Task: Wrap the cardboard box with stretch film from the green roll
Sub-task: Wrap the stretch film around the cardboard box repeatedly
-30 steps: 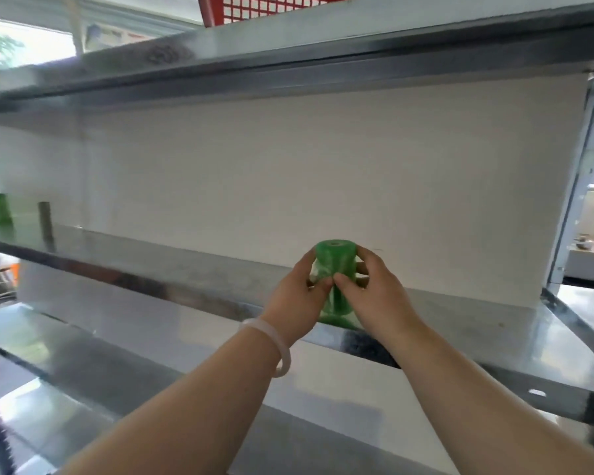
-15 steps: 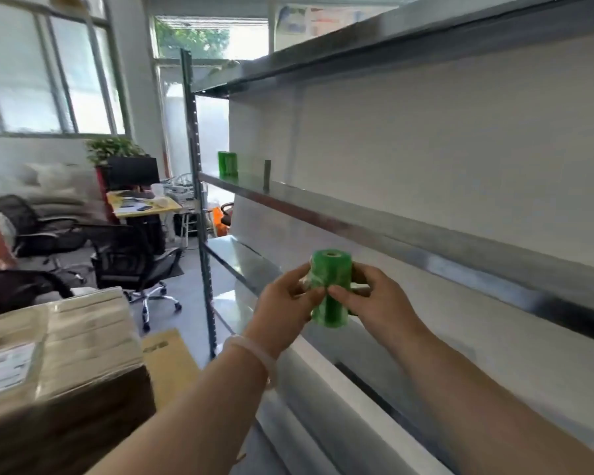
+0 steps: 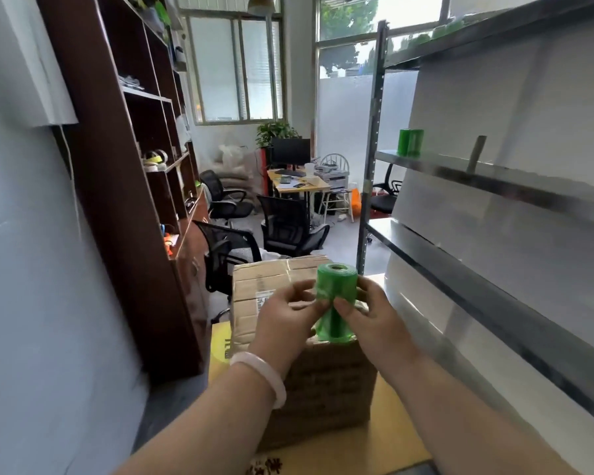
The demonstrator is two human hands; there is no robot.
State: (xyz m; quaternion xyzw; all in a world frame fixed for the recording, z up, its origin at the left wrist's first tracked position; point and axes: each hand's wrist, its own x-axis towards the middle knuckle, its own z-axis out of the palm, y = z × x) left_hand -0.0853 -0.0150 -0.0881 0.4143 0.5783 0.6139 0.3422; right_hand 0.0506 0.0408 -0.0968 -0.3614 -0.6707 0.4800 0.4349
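I hold an upright green roll (image 3: 335, 296) of stretch film in front of me, above the cardboard box (image 3: 275, 286). My left hand (image 3: 285, 320) grips its left side, thumb and fingers pinching the film near the middle. My right hand (image 3: 371, 317) grips the right side, its thumb pressing the film next to the left thumb. The box is brown, taped, with a white label on top, and stands on a flat yellow cardboard sheet (image 3: 388, 423). My hands hide part of the box top.
A metal shelf rack (image 3: 494, 269) runs along the right, with spare green rolls (image 3: 411, 142) on an upper shelf. A dark wooden bookcase (image 3: 131, 186) lines the left. Office chairs (image 3: 288, 228) and a desk (image 3: 299, 183) stand behind the box.
My view has swung left from the shelf rack to the box. Both hands carried the green roll off the shelf and now hold it over the box.
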